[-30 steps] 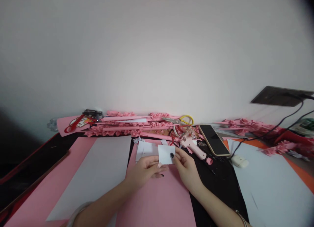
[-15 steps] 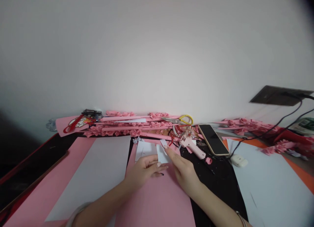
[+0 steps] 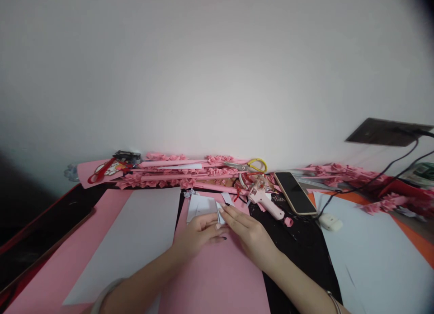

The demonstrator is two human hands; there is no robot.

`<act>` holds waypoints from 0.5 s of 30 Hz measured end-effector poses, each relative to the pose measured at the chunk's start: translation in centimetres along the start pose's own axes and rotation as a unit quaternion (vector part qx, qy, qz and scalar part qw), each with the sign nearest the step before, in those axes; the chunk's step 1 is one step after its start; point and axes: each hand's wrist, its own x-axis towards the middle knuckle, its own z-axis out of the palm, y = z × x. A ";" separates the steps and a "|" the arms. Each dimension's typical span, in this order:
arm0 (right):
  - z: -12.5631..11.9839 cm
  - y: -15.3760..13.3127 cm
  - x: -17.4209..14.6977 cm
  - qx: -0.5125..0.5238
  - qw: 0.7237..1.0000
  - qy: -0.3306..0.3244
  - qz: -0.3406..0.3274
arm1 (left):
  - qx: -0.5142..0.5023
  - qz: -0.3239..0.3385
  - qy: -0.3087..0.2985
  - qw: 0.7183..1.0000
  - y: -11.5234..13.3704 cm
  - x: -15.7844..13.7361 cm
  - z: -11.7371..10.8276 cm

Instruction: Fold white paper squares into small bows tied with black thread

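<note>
And now the small white paper piece (image 3: 220,213) is narrowed: held flat a second ago, it is apparently being folded or rolled, its shaping begun. Above the large pink paper sheet (image 3: 217,278), it is pinched between the left hand (image 3: 200,232) and right hand (image 3: 253,236), drawn close together.

A left hand (image 3: 196,235) and a right hand (image 3: 256,237), both ungloved, appear on my remote feed, with slender fingers and varnished nails. I make out a pale thumbnail (image 3: 217,226) on the left and, on a lower finger, a dark nail (image 3: 224,238); the right shows a glossy black nail (image 3: 227,204). A broad, pale grey band (image 3: 106,293) rings the left forearm (image 3: 142,274), cuff or bangle I cannot tell. A thin, silvery bracelet (image 3: 334,301) circles the right arm (image 3: 300,280), bare from there to the fingers.
</note>
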 end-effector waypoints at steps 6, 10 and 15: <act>0.0 -0.1 0.1 -0.044 0.999 -0.017 -0.015 | -0.016 -0.006 -0.008 1.000 0.1 0.0 0.2; 0.0 -0.1 0.2 -0.056 0.998 -0.029 -0.010 | -0.026 -0.008 -0.014 1.000 0.1 -0.1 0.2; 0.1 -0.3 0.2 -0.051 0.998 -0.045 -0.001 | -0.034 -0.010 -0.012 0.999 0.1 -0.1 0.2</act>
